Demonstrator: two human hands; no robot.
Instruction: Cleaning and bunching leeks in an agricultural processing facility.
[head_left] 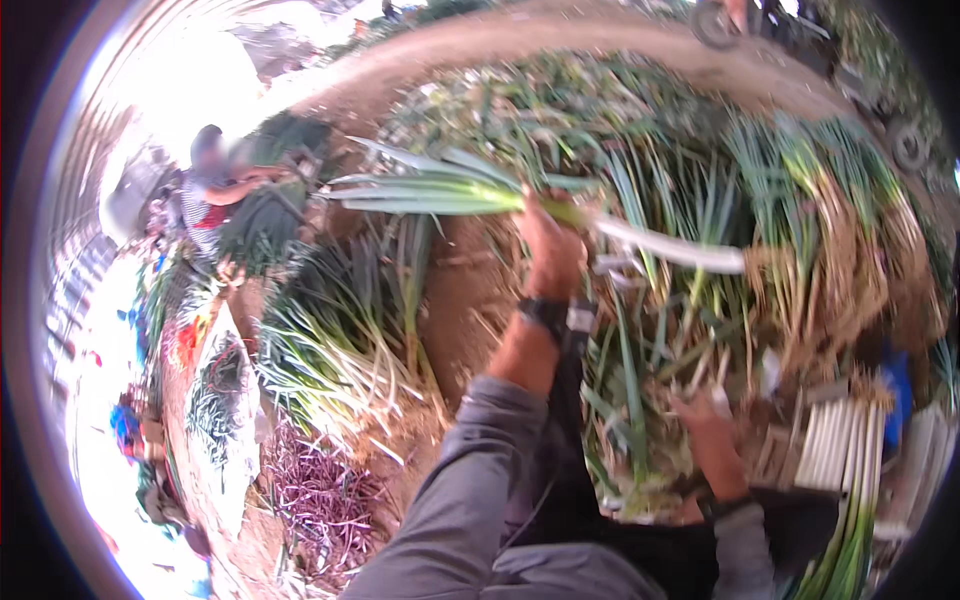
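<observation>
My left hand (553,240) is closed around a long leek (670,247), held nearly level above the piles. Its green leaves fan out to the left, and its white shank runs right to pale brown roots. Lower right, my right hand (708,428) hovers over scattered leek leaves (628,400), fingers apart. A small whitish thing shows at its fingertips; whether it is gripped is blurred. Bunches of rooted leeks (825,235) lie beyond, at the right. Nearer me on the right is a stack of trimmed leeks (843,450) with white shanks side by side.
To the left lie a heap of green onions (335,340) and a pile of purple-red stalks (322,490). A white sack (238,420) of dark greens stands beyond them. Another person (212,190) works at the upper left. A dirt path (560,38) curves behind the leafy heap.
</observation>
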